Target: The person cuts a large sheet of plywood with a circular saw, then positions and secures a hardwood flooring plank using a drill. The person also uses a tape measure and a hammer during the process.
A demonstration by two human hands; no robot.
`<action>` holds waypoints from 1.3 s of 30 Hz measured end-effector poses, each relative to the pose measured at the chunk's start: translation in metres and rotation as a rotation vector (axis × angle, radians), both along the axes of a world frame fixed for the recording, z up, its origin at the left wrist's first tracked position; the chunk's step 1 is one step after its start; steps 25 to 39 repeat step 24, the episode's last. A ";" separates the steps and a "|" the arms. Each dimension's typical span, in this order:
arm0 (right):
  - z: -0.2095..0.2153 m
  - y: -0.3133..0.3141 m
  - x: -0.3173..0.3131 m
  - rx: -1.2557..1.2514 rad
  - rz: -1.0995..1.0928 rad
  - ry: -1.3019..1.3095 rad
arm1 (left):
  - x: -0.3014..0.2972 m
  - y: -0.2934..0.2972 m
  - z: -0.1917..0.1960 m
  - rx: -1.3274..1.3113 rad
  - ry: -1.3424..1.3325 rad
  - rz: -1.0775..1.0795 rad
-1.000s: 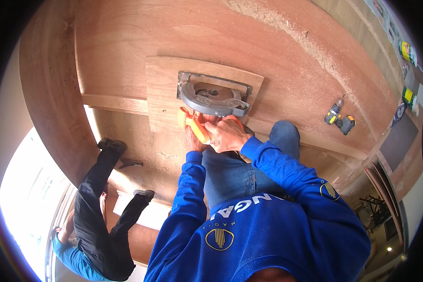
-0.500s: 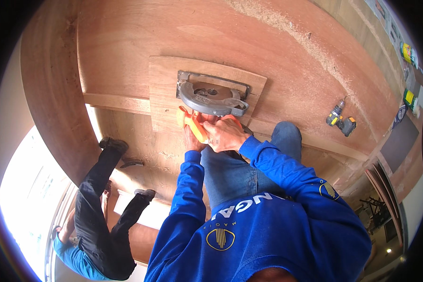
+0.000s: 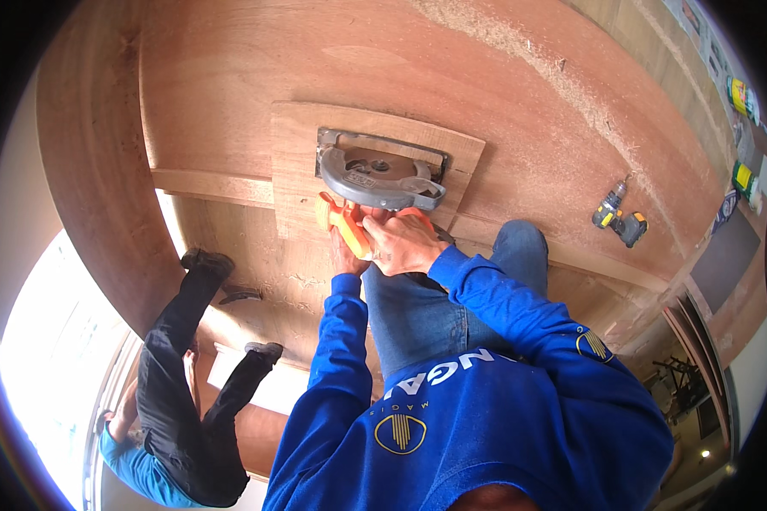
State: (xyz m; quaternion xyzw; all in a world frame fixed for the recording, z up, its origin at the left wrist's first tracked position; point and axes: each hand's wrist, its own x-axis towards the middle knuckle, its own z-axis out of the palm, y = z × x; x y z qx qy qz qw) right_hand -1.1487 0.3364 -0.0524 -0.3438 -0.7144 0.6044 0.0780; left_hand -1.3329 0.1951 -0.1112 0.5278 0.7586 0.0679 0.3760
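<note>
A circular saw (image 3: 382, 180) with a grey blade guard and orange body rests on a small plywood piece (image 3: 294, 162), its dark base plate against the wood. My right hand (image 3: 405, 242) is closed around the saw's orange body at its near side. Beside it, my left hand (image 3: 348, 255) is closed on the orange handle, its fingers partly hidden behind the handle and the right hand. The plywood piece lies over a larger reddish plywood sheet (image 3: 222, 77), and its near edge reaches past that sheet.
A yellow-and-black cordless drill (image 3: 618, 215) lies on the sheet at right, near a strip of sawdust (image 3: 562, 81). Cans (image 3: 742, 99) stand at the far right. At lower left another person in black trousers (image 3: 175, 383) bends over. A dark curved object (image 3: 240, 295) lies near their feet.
The saw and both my hands have shifted slightly left across the plywood piece. The other person's arm at lower left has moved a little.
</note>
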 end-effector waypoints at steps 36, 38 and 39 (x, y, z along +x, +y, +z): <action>-0.001 0.004 -0.002 -0.064 0.047 -0.007 | 0.014 -0.006 -0.004 0.049 0.020 0.179; -0.001 0.004 -0.002 -0.064 0.047 -0.007 | 0.014 -0.006 -0.004 0.049 0.020 0.179; -0.001 0.004 -0.002 -0.064 0.047 -0.007 | 0.014 -0.006 -0.004 0.049 0.020 0.179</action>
